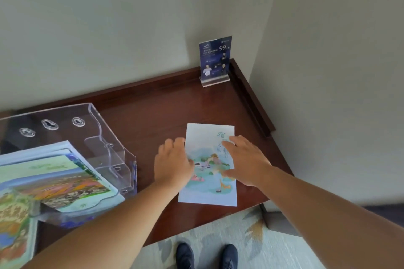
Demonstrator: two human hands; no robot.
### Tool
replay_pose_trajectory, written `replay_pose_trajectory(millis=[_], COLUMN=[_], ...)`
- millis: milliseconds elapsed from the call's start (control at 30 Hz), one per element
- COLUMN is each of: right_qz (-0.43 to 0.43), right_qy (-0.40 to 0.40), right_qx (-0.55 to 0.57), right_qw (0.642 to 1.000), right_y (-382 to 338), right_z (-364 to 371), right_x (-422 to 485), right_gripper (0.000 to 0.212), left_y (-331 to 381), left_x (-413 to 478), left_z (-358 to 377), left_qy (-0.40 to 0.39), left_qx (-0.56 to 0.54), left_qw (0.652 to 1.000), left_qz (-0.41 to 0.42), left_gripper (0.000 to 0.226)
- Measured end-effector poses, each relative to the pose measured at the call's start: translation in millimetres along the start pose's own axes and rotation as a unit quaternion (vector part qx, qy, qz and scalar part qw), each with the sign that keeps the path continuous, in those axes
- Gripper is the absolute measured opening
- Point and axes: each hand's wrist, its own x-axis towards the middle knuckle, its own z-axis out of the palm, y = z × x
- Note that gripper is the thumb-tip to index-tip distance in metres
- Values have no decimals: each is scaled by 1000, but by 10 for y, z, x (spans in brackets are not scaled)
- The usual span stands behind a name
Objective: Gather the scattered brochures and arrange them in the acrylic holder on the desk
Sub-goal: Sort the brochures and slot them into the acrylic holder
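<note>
- Far left: acrylic holder (113, 155) on the desk (153, 111), its clear tiers stocked with colourful brochures (61, 177) that lean back.
- Just right of the holder: left hand (173, 164), fingers loosely extended along the left edge of the loose brochure (206, 190), pinching nothing. A touch blurred, so cannot tell whether the fingertips are under the edge.
- Well right of the holder: that brochure, flat on the wood and face up. Long axis running from the desk front toward the wall, title characters at the far end.
- Further right of the holder: right hand (244, 159), fingers spread, palm down on the sheet's right half, pressing rather than gripping.
- Step in hand, by the look of it: lifting this sheet. Best to pin with the right, work the left fingertips under the edge or slide it until an edge overhangs the desk front, then pinch, stand it upright with the title on top, and feed it into a free tier.
- Far right of the holder, in the back corner: small blue sign stand (215, 61).
</note>
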Motion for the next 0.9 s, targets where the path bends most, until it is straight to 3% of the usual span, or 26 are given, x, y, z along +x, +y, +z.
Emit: replay_pose_trajectory(millis=[67, 167, 233, 400, 633, 800, 900], right_qz=[-5, 7, 2, -33, -24, -19, -15], right_qy=[0, -21, -38, -59, -60, -63, -63], right_qx=[-27, -61, -79, -110, -122, -107, -115], right_qw=[1000, 998, 996, 992, 990, 992, 991], right_y=[23, 49, 85, 181, 199, 207, 183], right_z=[-35, -45, -34, -66, -85, -93, -106], right_x=[52, 117, 154, 234, 216, 195, 199], right_gripper=[95, 109, 115, 126, 124, 124, 126], left_y=[94, 391, 556, 621, 625, 463, 372], left_x=[107, 343, 410, 405, 121, -144, -363], left_z=[16, 166, 341, 556, 551, 531, 592], left_qy=[14, -54, -96, -75, -36, -66, -89], left_qx=[21, 20, 44, 107, 95, 76, 89], left_qw=[996, 983, 978, 976, 967, 961, 954], left_qz=[87, 172, 181, 177, 232, 256, 272], left_gripper=[55, 68, 72, 88, 79, 70, 82])
